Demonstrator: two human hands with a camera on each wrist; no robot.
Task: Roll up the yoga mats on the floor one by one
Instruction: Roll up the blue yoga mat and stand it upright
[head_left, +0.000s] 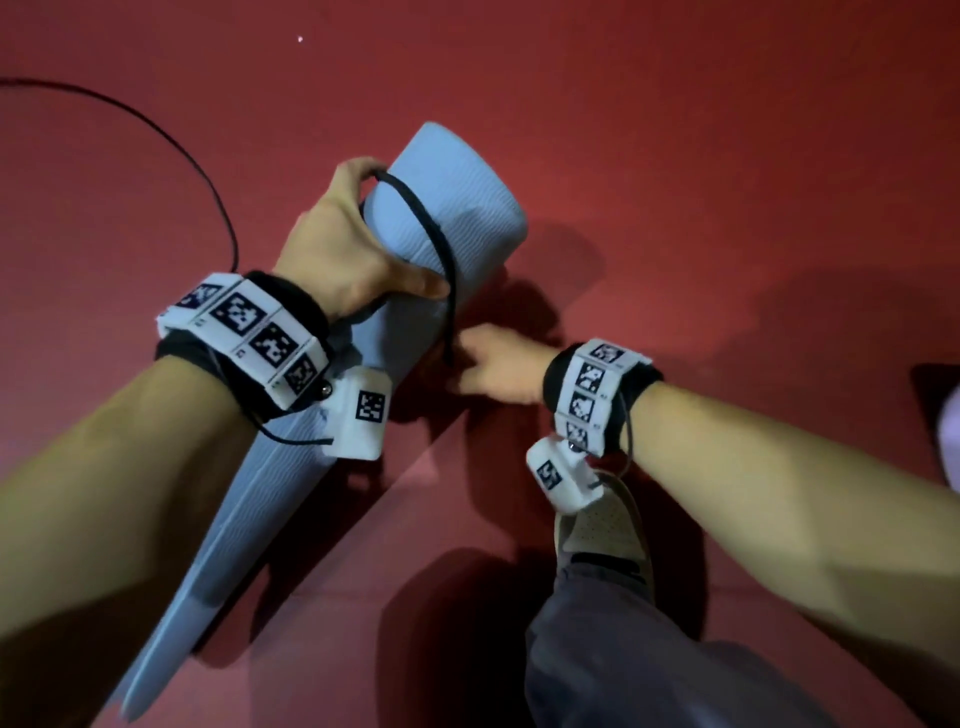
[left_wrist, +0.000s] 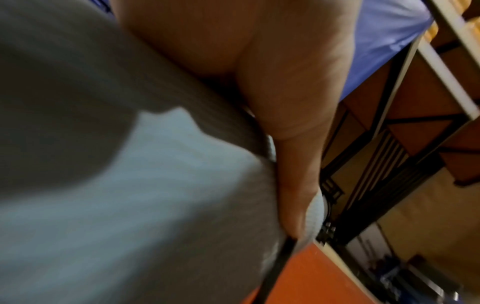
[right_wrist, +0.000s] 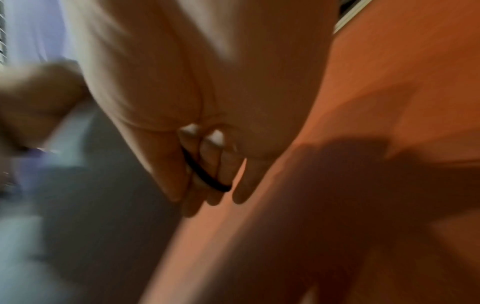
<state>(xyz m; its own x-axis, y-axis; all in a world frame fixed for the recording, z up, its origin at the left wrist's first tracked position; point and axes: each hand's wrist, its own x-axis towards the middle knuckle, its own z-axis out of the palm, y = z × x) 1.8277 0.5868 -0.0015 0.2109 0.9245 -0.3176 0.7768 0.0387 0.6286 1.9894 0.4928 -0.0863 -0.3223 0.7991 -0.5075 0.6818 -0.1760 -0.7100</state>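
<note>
Left hand (head_left: 340, 249) wraps round the upper end of the rolled mat (head_left: 447, 208), thumb lying across the near side and fingers curled over the far edge, where they also seem to catch the black band (head_left: 431, 234) that loops over the roll. The mat is pale blue, fully rolled and lifted at a slant off the red floor (head_left: 727, 156), its lower end trailing down past the left forearm towards the person's side. Right hand (head_left: 498, 371) sits lower, just beside the roll, and the right wrist view shows the band (right_wrist: 205, 176) running across its curled fingers (right_wrist: 211, 164), so it is pinching the loop and drawing it down around the mat. A shoe (head_left: 602, 530) is planted on the floor below that wrist, and a thin black cable (head_left: 171, 140) curves over the floor at far left. I judge the rolling itself done for this mat and the securing under way. The risk now is the band slipping off the fingertips before it seats, since only a light pinch holds it under stretch; it would snap back and the outer layer could spring loose. The left grip is near one end only, so the long lower part may sag or telescope if that hand eases. The wrist views are blurred, so how far the band reaches round the far side cannot be told.
</note>
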